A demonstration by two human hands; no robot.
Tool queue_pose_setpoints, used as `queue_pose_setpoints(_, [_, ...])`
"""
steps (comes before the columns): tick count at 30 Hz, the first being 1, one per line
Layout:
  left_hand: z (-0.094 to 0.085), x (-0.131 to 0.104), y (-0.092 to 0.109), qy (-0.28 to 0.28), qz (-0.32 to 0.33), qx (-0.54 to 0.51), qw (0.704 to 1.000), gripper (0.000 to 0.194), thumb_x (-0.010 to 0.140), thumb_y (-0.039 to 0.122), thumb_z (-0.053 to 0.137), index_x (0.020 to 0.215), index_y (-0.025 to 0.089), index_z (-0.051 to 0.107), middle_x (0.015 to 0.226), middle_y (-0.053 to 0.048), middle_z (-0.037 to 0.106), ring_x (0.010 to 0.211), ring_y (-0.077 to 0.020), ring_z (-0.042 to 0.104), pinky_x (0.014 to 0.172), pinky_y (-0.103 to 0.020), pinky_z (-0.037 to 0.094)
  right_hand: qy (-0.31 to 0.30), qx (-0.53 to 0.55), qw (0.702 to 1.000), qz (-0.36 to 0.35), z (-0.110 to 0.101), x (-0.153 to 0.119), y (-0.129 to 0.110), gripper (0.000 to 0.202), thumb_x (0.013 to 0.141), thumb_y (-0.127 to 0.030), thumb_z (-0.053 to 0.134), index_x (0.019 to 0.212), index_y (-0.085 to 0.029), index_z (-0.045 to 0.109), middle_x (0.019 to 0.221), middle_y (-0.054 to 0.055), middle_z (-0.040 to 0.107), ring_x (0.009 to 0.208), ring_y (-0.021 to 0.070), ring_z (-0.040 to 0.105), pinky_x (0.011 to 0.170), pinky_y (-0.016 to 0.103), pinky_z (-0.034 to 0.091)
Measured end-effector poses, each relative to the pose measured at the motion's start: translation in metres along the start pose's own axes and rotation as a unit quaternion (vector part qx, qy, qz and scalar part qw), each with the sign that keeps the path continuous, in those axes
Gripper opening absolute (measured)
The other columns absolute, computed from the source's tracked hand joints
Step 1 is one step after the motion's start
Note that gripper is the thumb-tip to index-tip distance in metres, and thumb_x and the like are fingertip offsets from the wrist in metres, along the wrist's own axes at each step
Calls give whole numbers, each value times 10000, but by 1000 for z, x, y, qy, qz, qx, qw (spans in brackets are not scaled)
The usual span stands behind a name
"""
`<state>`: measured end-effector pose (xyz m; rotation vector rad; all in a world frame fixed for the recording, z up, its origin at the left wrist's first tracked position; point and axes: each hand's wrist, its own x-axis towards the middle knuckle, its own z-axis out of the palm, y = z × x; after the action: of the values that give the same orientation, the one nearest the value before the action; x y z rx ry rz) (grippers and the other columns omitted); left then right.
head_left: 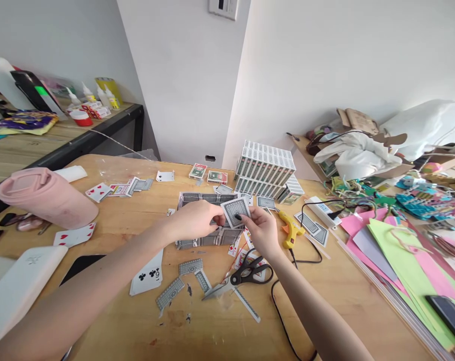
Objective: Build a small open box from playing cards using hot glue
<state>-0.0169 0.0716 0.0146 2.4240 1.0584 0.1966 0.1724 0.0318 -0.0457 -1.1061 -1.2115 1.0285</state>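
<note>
A playing card (pixel 234 211), patterned back toward me, is tilted above a box-like frame built of playing cards (pixel 201 240). My right hand (pixel 263 229) pinches the card at its right side, thumb across its back. My left hand (pixel 201 219) reaches over the frame with fingers curled closed beside the card's left edge; what they grip is hidden. Black-handled scissors (pixel 246 273) lie open on the table in front of the frame. Cut card pieces (pixel 191 266) are scattered to their left. A yellow glue gun (pixel 290 229) rests to the right of my right hand.
Stacked card boxes (pixel 265 168) stand behind the frame, with two more card packs (pixel 217 177) nearby. A pink roll (pixel 49 198) and a white case (pixel 26 283) are at left. A black cord (pixel 278 306) crosses the front right. Coloured paper (pixel 396 260) lies at right.
</note>
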Motion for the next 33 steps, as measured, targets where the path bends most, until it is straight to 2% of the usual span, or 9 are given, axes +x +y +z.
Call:
queue_pose_setpoints(5, [8, -1, -4, 25, 18, -23, 999, 239, 737, 114, 498, 788, 251, 687, 801, 48, 715, 727, -151, 643, 657, -261, 437, 12, -3, 1000, 6, 2, -1, -2, 221, 715, -415, 688, 747, -221, 586, 701, 16, 686, 691, 182, 618, 669, 316, 499])
queue_pose_setpoints(10, [19, -2, -11, 71, 57, -39, 995, 254, 759, 132, 510, 784, 253, 731, 876, 27, 736, 824, -169, 658, 748, -275, 476, 15, -11, 1000, 14, 1, -1, -3, 250, 707, -444, 687, 739, -225, 571, 728, 27, 688, 716, 193, 623, 680, 331, 507])
queue_pose_setpoints(14, [24, -6, -12, 103, 38, -49, 993, 234, 795, 158, 518, 816, 254, 730, 862, 26, 736, 812, -169, 656, 738, -281, 478, 13, -8, 1000, 13, 1, -2, -3, 250, 708, -446, 688, 743, -225, 576, 719, 27, 686, 721, 196, 625, 694, 336, 509])
queue_pose_setpoints(21, [26, -8, -12, 97, 35, -65, 993, 269, 803, 126, 502, 816, 254, 738, 879, 36, 739, 841, -162, 663, 758, -275, 481, 19, 8, 1000, 13, 1, -2, -2, 231, 705, -413, 702, 723, -220, 577, 718, 19, 675, 687, 179, 611, 673, 317, 496])
queue_pose_setpoints(27, [28, -12, -15, 108, 40, -83, 990, 340, 791, 73, 461, 830, 263, 741, 916, 42, 738, 859, -151, 665, 780, -278, 492, 12, -2, 1000, 17, 2, -3, -2, 265, 693, -459, 693, 729, -228, 569, 713, 22, 682, 702, 196, 620, 678, 331, 505])
queue_pose_setpoints(33, [29, -25, -14, 100, 83, -52, 990, 410, 824, 86, 403, 982, 280, 728, 1109, 11, 694, 1024, -167, 619, 896, -311, 487, 4, -6, 1000, 21, 3, -2, -3, 261, 685, -456, 696, 723, -230, 571, 726, 24, 687, 694, 198, 620, 666, 331, 506])
